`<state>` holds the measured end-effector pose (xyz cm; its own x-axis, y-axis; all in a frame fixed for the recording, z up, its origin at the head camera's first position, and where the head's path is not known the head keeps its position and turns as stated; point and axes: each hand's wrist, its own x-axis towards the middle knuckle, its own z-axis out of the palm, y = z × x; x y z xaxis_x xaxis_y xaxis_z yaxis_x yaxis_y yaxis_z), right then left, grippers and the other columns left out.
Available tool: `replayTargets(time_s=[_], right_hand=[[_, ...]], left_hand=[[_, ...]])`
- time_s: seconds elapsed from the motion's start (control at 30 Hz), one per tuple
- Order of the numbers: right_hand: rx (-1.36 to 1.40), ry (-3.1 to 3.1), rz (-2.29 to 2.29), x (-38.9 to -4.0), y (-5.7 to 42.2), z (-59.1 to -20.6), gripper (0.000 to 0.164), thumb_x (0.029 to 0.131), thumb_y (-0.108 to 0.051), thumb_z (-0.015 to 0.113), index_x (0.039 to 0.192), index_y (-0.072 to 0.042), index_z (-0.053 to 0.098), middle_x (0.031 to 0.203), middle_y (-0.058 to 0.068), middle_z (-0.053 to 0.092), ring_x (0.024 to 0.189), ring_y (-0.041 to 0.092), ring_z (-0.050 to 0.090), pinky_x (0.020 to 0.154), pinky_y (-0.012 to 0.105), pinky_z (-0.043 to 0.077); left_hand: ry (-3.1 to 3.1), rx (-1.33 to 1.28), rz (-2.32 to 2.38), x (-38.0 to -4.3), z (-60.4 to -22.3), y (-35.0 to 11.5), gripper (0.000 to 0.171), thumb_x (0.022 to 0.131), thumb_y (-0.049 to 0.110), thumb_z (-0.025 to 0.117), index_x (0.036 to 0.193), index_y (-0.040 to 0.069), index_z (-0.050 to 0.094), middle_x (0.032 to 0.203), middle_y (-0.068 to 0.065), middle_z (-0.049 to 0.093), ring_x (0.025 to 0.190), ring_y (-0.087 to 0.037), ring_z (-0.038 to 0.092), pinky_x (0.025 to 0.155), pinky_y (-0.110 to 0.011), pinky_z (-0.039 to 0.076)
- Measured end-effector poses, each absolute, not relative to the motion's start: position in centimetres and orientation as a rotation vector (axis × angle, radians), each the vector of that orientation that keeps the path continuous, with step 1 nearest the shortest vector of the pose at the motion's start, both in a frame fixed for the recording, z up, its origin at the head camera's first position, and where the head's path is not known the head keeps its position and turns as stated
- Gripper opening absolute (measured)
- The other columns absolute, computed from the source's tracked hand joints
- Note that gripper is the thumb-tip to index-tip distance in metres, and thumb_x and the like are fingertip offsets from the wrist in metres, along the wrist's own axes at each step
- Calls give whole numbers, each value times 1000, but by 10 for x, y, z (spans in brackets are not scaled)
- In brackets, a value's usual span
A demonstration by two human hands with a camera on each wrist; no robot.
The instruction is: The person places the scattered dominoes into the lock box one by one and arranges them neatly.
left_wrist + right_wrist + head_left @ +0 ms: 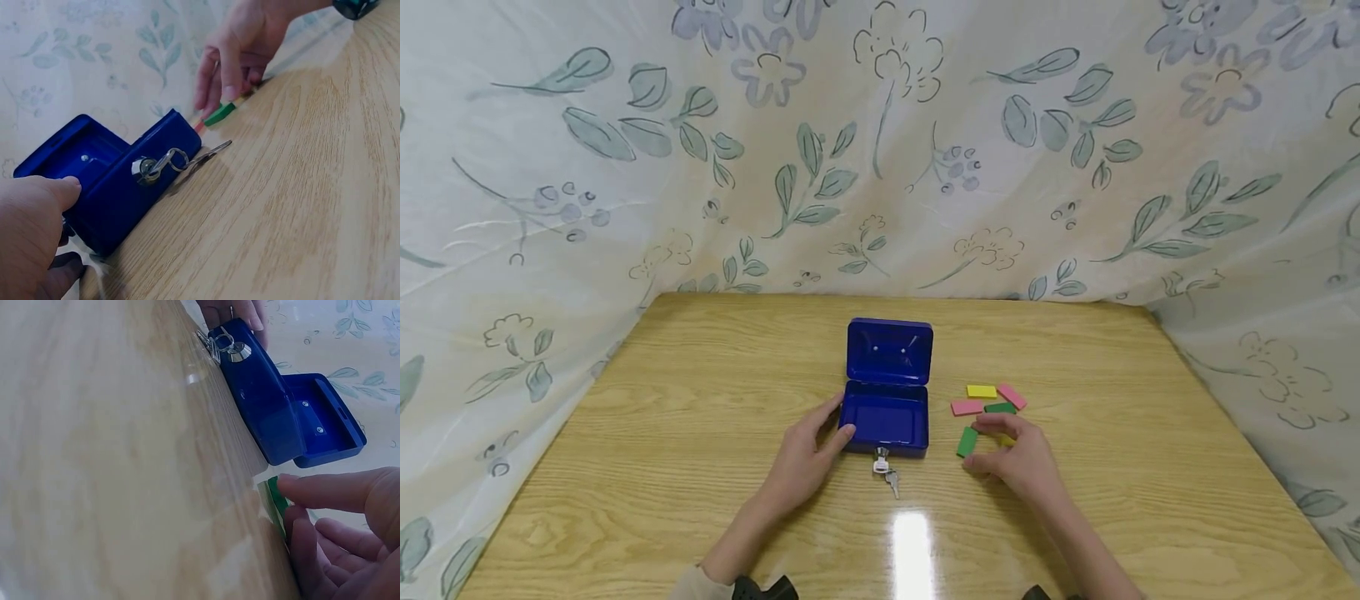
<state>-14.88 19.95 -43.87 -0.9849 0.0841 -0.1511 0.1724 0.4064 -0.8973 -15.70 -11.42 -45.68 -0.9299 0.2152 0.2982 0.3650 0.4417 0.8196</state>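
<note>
A small blue metal box (883,427) stands on the table with its lid (889,352) raised and nothing inside. My left hand (805,458) holds its left side, thumb over the rim, the other fingers mostly hidden behind the wall. From the front lock (145,170) hangs a key (892,482) on a ring. To the right of the box, my right hand (1024,460) pinches a green block (967,442) between thumb and fingertips, close over the table. In the right wrist view the thumb (331,490) covers part of this block.
Behind the right hand lie a yellow block (981,392), two pink blocks (967,407) and another green block (1000,409). One more yellow block (1007,441) is partly hidden beneath that hand. A flowered cloth (880,167) hangs behind the wooden table (715,375).
</note>
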Motion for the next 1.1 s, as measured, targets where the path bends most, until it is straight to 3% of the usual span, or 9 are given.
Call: replayTargets(time_s=[0.2, 0.3, 0.67, 1.1], right_hand=[[192, 2590, -1623, -151, 198, -438, 65, 64, 4, 89, 123, -7, 64, 115, 4, 66, 52, 14, 44, 42, 20, 39], [184, 2595, -1617, -150, 198, -438, 63, 64, 6, 87, 122, -7, 65, 114, 4, 66, 51, 14, 43, 41, 20, 37], [167, 2535, -1668, -150, 202, -438, 61, 67, 5, 87, 122, -8, 65, 114, 4, 66, 61, 18, 52, 45, 21, 42], [162, 2560, -1655, -149, 207, -437, 58, 69, -3, 89, 122, -10, 66, 116, 4, 66, 73, 22, 57, 52, 23, 46]], left_hand=[[-2539, -517, -1496, -158, -457, -114, 55, 100, 26, 61, 148, 6, 44, 145, -7, 48, 135, -19, 41, 111, -41, 36], [-2534, -524, -1484, -158, -458, -114, 54, 100, 26, 62, 147, 6, 45, 145, -7, 49, 135, -19, 41, 111, -42, 36], [-2530, -527, -1476, -158, -459, -113, 54, 100, 25, 62, 146, 4, 46, 145, -8, 49, 135, -20, 41, 111, -42, 37], [-2458, -552, -1618, -158, -460, -112, 52, 99, 14, 63, 145, -1, 45, 143, -14, 50, 126, -26, 52, 103, -29, 45]])
